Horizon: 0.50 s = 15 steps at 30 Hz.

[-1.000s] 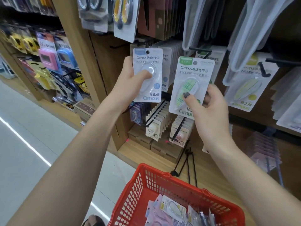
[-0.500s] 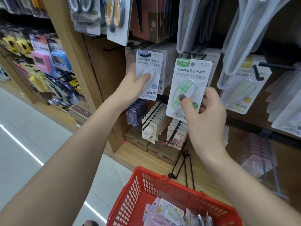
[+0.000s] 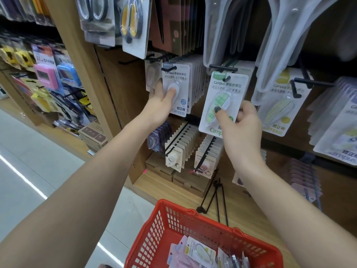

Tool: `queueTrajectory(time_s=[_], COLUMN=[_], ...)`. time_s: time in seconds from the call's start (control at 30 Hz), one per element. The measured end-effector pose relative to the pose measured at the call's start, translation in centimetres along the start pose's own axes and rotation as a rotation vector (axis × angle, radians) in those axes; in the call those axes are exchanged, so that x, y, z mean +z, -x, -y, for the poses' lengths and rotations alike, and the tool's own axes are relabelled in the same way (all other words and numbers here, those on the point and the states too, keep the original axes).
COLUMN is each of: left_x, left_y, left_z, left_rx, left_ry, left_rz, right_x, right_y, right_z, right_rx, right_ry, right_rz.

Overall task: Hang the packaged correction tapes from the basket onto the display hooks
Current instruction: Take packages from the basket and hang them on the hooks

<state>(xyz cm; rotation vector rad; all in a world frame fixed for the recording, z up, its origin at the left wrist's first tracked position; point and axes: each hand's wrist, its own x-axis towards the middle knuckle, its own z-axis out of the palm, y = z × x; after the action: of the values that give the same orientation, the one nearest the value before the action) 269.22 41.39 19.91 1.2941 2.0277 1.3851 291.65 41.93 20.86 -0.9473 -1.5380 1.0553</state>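
1. Two carded correction tapes are in hand in the head view, both printed "Campus" with Chinese text, including 修正带 near the foot.
2. The left hand pinches the blue-dot pack, thumb pressed on its clear blister, fingers behind the card. Its top hole sits at the tip of a black hook, in front of a row of like cards.
3. The right hand pinches the green plaid pack at its lower half, a dark-nailed thumb on the blister. The card hangs tilted, its hole at the end of another black hook.
4. A yellow-striped Campus pack hangs on the next hook to the right.
5. Below the arms, the red basket holds more packaged tapes, well apart from both hands.
6. Scissors on cards hang above the left hand.
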Motion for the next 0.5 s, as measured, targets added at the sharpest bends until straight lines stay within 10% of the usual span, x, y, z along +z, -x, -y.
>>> queueTrajectory(time_s=[0.5], left_x=[4.0], left_y=[9.1], left_z=[3.1], left_rx=[-0.219], left_ry=[0.025], left_rz=[-0.196], right_x=[0.1], right_y=[-4.0], right_z=[-3.2], right_rx=[0.263], right_ry=[0.149], right_rz=[-0.069])
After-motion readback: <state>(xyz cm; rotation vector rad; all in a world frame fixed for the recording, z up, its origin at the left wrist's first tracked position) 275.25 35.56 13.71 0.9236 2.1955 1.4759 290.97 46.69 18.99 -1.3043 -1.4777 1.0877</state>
